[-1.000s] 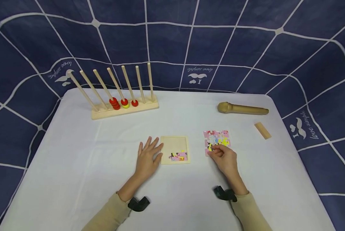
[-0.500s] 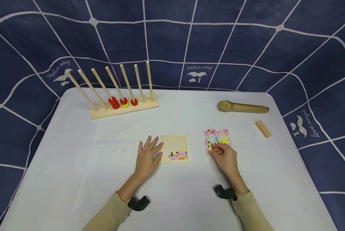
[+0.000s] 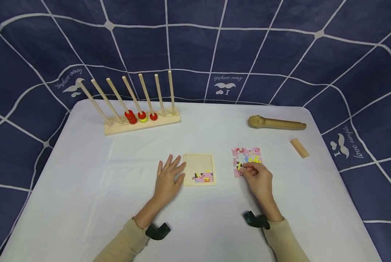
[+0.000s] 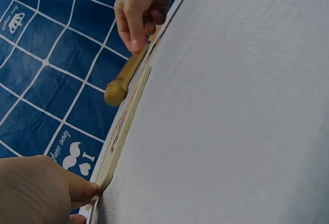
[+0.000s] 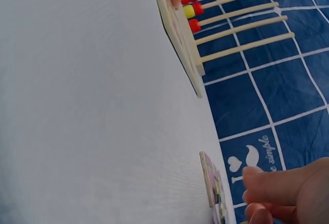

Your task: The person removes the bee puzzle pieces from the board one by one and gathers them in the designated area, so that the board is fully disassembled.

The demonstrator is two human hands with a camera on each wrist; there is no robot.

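My left hand [image 3: 167, 183] rests on the white cloth with its fingers spread, its thumb and fingertips at the left edge of a square wooden puzzle tray [image 3: 199, 155]. A few joined pink-and-yellow jigsaw pieces [image 3: 204, 177] lie in the tray's lower right. My right hand [image 3: 259, 181] hovers over the near edge of a block of pink cartoon jigsaw pieces [image 3: 244, 153] to the right of the tray. Its fingers are bent loosely; in the right wrist view the fingertips [image 5: 252, 172] stand apart from the pieces, and no piece shows between them.
A wooden counting rack [image 3: 143, 125] with upright pegs and several red and yellow beads stands at the back left. A wooden toy microphone [image 3: 277, 123] lies at the back right, a small wooden block [image 3: 299, 148] nearer. Dark blue gridded cloth [image 3: 195, 47] hangs behind.
My right hand has shifted slightly right, uncovering more of the near-left jigsaw pieces. My left hand stays by the tray, and the pieces in it look the same.
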